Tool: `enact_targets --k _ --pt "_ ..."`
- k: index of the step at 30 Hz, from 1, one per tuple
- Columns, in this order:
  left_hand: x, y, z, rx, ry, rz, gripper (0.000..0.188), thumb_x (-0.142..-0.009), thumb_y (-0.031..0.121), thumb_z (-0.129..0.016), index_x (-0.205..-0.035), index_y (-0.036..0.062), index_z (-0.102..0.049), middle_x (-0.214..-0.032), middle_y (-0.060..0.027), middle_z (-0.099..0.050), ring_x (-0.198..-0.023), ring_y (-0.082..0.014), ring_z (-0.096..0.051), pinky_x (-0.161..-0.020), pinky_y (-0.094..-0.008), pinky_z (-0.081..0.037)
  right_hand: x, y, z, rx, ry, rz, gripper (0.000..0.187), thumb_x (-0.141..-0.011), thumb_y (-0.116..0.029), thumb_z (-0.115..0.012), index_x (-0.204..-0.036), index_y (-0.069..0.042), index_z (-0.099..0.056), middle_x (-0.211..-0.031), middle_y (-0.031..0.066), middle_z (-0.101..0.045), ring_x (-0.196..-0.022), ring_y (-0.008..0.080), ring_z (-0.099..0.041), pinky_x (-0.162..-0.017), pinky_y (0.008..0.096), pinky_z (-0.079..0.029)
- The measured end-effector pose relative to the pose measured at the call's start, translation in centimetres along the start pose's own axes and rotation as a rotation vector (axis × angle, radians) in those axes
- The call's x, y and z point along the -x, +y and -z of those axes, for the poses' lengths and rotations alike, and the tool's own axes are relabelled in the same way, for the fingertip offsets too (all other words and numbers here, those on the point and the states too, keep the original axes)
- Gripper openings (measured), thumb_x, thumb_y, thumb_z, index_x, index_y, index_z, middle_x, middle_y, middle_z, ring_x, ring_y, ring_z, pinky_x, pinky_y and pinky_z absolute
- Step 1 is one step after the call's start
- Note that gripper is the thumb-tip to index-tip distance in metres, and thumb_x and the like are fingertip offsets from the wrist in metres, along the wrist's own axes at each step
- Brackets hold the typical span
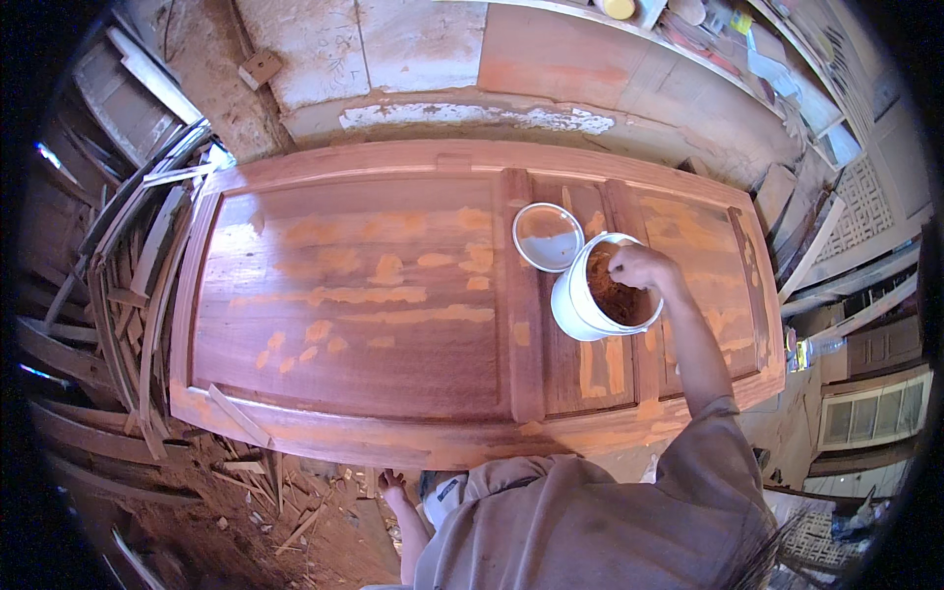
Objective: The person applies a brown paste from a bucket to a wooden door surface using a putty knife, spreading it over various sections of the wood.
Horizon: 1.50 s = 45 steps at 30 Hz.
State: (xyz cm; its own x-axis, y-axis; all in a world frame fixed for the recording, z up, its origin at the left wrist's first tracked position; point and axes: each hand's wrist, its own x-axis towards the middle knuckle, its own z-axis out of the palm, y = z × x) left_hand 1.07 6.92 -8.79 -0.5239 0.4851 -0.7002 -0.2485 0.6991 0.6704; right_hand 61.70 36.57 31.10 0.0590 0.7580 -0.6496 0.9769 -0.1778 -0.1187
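A large wooden door panel (pixel 344 359) lies flat in front of me, smeared with many orange filler patches. On its right half a white plastic bucket (pixel 575 310) holds reddish-brown powder or paste (pixel 612 295). My right hand (pixel 639 267) reaches into the bucket's mouth, its fingers curled closed; whatever they grip is hidden. Beside the bucket, to its left, rests a round white lid (pixel 548 237) with brownish residue on its inside. My left hand (pixel 391 482) hangs low by the door's near edge, fingers loosely bent and apart, with nothing seen in it.
A thin wood strip (pixel 239 415) lies across the door's near-left edge. Stacked boards and offcuts (pixel 128 315) crowd the left side, with scraps on the dirt floor (pixel 295 536). Behind the door stands a stained wall (pixel 423 49); a cluttered shelf (pixel 728 39) runs along the back right.
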Motion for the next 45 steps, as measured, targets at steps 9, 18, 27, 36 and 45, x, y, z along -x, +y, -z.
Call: enact_targets --k 9,18,27,36,45 --pt "2.3 -3.2 -0.2 -0.057 0.014 0.039 0.035 -0.098 0.036 -0.054 -0.109 0.0024 -0.056 -0.101 -0.0076 -0.065 -0.068 -0.0191 -0.061 -0.052 -0.0300 -0.045 8.3 6.4 -0.8 -0.872 -0.046 0.038 0.027 -0.100 -0.028 -0.053 -0.096 -0.003 -0.061 -0.071 0.0018 -0.059 -0.053 0.0126 -0.058 -0.046 0.0278 -0.048" --pt "-1.1 -0.1 -1.6 -0.004 -0.047 -0.031 0.040 -0.100 0.041 -0.050 -0.125 0.0091 -0.052 -0.110 -0.0058 -0.065 -0.078 -0.0186 -0.065 -0.052 -0.0265 -0.041 5.3 5.6 -3.6 -0.441 0.338 0.079 0.025 -0.092 -0.022 -0.059 -0.100 0.001 -0.067 -0.087 0.0126 -0.069 -0.068 0.0242 -0.066 -0.064 0.0364 -0.054" --pt "0.0 -0.8 -1.3 0.096 -0.024 -0.026 0.032 -0.099 0.038 -0.054 -0.118 0.0127 -0.052 -0.111 -0.0041 -0.061 -0.079 -0.0209 -0.063 -0.056 -0.0317 -0.045 -4.5 4.6 -4.6 0.320 0.378 0.047 0.024 -0.084 -0.024 -0.060 -0.087 -0.003 -0.072 -0.079 0.0215 -0.067 -0.073 0.0342 -0.066 -0.070 0.0427 -0.054" --pt "0.6 -7.2 1.4 0.167 0.108 0.010 0.035 -0.096 0.037 -0.058 -0.104 0.0037 -0.059 -0.094 -0.0052 -0.063 -0.068 -0.0181 -0.060 -0.050 -0.0290 -0.043 5.6 6.0 -1.1 -0.675 -0.069 0.122 0.031 -0.098 -0.030 -0.054 -0.106 -0.004 -0.069 -0.070 0.0022 -0.062 -0.054 0.0091 -0.055 -0.047 0.0258 -0.044" --pt "2.6 -1.2 -2.6 0.098 -0.024 0.031 0.041 -0.096 0.043 -0.057 -0.116 0.0066 -0.054 -0.112 -0.0047 -0.063 -0.076 -0.0182 -0.059 -0.056 -0.0303 -0.042 10.6 9.8 -8.7 -1.245 0.309 0.068 0.016 -0.097 -0.016 -0.056 -0.108 -0.004 -0.058 -0.080 0.0033 -0.062 -0.064 0.0105 -0.058 -0.053 0.0256 -0.047"
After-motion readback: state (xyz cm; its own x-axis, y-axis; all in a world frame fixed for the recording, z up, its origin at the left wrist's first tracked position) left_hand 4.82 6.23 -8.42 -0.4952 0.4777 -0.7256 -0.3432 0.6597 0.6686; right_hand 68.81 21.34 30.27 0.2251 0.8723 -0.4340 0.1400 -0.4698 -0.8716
